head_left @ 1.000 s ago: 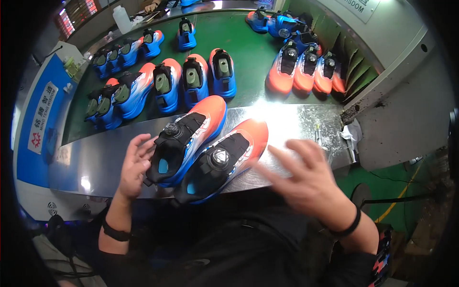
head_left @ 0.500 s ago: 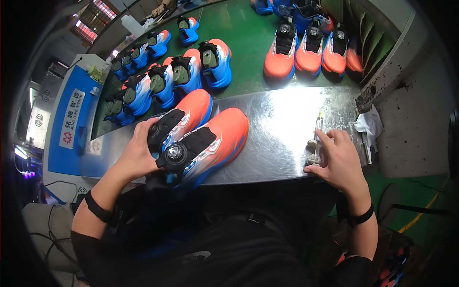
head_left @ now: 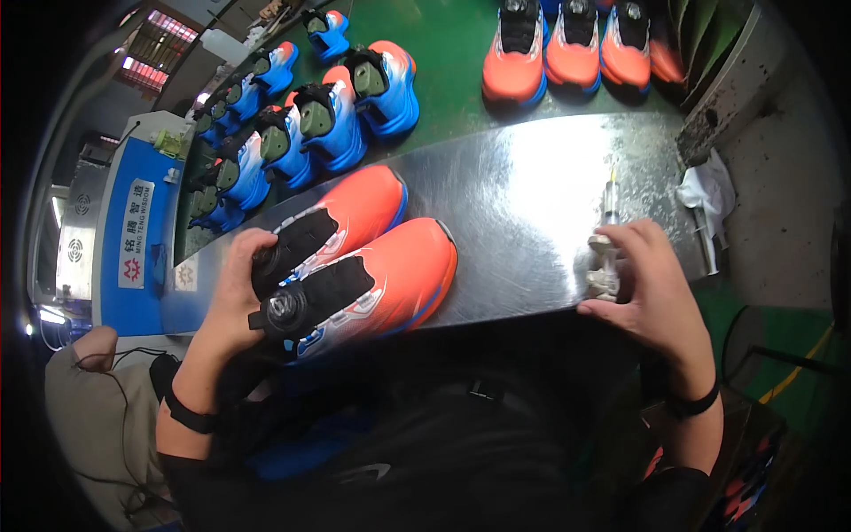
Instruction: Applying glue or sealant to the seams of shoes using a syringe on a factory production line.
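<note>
A pair of orange-and-blue sports shoes with black tongues and round dials, a far shoe (head_left: 368,199) and a near shoe (head_left: 399,275), lies side by side on a metal worktop (head_left: 505,204), toes pointing right and away. My left hand (head_left: 238,288) is closed around their heel ends, fingertips by the far dial and thumb by the near one. At the worktop's right end is a syringe (head_left: 610,208) with a clear barrel, a yellowish tip and pale, crusted grips. My right hand (head_left: 651,275) curls around its rear part, thumb at the near end; the palm side is partly hidden.
Beyond the worktop, several similar shoes (head_left: 328,129) stand in rows on a green surface (head_left: 443,75), and more shoes (head_left: 514,66) stand at the back right. A crumpled white cloth (head_left: 706,191) hangs at the right end. A blue-and-white machine (head_left: 133,239) stands at left.
My view has tilted and shifted. The pair of shoes has moved a little left and toward me with my left hand. My right hand stays at the syringe.
</note>
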`<state>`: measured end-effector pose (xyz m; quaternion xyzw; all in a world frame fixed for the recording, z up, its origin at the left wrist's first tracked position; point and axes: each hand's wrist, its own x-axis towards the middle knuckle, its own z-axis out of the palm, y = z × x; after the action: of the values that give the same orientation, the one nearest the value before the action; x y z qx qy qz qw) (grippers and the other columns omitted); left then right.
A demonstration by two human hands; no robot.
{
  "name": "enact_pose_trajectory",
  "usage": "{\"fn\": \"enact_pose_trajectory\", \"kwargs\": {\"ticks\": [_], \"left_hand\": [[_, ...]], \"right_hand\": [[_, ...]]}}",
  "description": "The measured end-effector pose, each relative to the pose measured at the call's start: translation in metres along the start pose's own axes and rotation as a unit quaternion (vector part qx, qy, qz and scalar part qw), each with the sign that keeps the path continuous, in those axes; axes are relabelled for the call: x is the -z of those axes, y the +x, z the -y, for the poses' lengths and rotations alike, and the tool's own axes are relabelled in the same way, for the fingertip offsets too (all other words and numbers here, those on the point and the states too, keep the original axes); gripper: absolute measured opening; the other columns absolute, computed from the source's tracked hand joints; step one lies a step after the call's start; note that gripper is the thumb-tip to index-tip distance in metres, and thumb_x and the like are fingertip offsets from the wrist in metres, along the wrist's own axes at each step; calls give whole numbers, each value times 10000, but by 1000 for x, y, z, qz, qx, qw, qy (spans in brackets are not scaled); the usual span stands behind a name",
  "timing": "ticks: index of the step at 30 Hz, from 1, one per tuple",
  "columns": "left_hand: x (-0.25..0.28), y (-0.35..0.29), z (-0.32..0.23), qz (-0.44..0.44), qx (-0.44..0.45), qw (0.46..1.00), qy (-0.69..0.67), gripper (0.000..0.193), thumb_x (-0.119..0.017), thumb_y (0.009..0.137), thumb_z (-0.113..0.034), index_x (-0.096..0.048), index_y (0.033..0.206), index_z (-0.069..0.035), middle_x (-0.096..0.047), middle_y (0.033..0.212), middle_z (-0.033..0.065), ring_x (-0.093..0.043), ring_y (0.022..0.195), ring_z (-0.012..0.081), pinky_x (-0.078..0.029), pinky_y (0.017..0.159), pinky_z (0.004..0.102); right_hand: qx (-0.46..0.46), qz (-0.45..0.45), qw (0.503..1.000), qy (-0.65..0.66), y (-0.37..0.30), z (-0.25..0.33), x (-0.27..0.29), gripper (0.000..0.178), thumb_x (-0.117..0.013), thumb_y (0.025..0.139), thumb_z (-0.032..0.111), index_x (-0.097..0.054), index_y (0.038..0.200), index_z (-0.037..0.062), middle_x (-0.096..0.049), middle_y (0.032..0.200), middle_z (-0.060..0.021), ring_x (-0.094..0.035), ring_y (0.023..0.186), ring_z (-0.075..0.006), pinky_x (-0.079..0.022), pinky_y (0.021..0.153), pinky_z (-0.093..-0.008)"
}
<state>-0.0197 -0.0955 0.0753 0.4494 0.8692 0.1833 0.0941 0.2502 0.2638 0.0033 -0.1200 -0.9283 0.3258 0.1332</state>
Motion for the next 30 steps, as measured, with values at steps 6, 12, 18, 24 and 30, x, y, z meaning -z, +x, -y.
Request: {"fn": "enact_pose_trajectory", "kwargs": {"ticks": [6, 12, 18, 24, 30], "left_hand": [[-10, -10, 5, 20, 11, 1000, 14, 806, -820, 603, -167, -380, 1268, -43, -468, 1167, 163, -524, 1057, 296, -416, 937, 345], [-17, -10, 15, -5, -31, 997, 74, 862, -835, 587, -193, -363, 1289, -28, -453, 1197, 181, -501, 1092, 315, -393, 960, 366], [-14, -13, 20, 7, -47, 998, 39, 947, -851, 561, -181, -312, 1324, -20, -399, 1235, 190, -463, 1147, 309, -372, 986, 363], [-15, -15, 17, 27, -14, 1000, 4, 1034, -866, 524, 11, -254, 1354, -59, -309, 1316, 144, -442, 1210, 269, -395, 1015, 345], [-14, -19, 30, 29, -2, 999, -41, 1049, -868, 499, 18, -260, 1348, -83, -291, 1345, 152, -452, 1211, 274, -413, 1016, 360]], "right_hand": [[-117, -34, 950, 288, -41, 6, -27, 823, -903, 562, 268, -509, 1239, 15, -578, 1112, -96, -559, 970, -164, -448, 840, -295], [-96, -57, 955, 275, -67, 15, -51, 789, -838, 599, 337, -505, 1212, -32, -580, 1029, -132, -583, 913, -214, -452, 825, -307], [5, -47, 917, 396, -65, 30, -55, 888, -901, 500, 465, -538, 1151, -18, -609, 906, -106, -552, 729, -204, -437, 677, -316], [48, -6, 792, 609, -42, 45, -83, 952, -863, 501, 588, -511, 1192, 37, -601, 860, -146, -605, 734, -240, -413, 678, -330], [65, 29, 755, 651, -14, 42, -94, 910, -839, 543, 599, -526, 1175, 25, -617, 840, -120, -614, 714, -246, -423, 663, -335]]}}
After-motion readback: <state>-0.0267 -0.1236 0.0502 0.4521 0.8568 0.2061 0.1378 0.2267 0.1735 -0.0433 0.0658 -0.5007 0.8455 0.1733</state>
